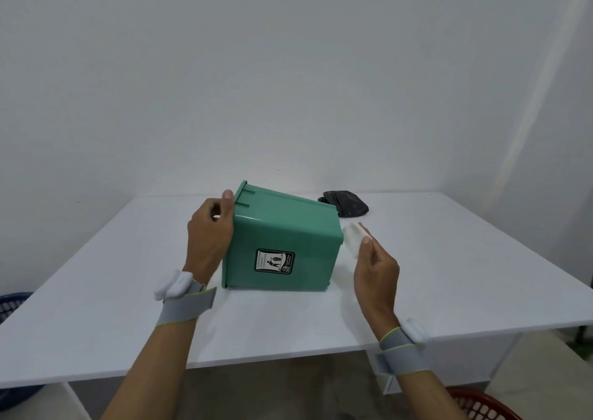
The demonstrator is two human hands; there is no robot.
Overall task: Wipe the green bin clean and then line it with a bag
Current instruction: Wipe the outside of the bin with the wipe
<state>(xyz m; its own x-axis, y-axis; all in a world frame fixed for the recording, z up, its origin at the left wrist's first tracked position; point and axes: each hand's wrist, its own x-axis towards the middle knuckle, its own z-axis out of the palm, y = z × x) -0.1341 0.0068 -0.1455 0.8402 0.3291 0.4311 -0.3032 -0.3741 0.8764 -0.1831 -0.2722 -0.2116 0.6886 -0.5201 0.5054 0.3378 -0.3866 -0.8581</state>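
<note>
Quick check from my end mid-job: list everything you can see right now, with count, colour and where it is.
green bin: one, green with a black-and-white label, lying on its side mid-table, rim toward the left
white wipe: one, white, at the bin's base end on the right
black bag: one, black, crumpled on the table behind the bin
table: one, white, against the white walls
blue basket: one, blue, on the floor at the left edge
red basket: one, red, on the floor at lower right
wrist bands: two, grey with white units, one on each wrist
left hand: one, grips the bin's rim
right hand: one, pinches the wipe
</note>
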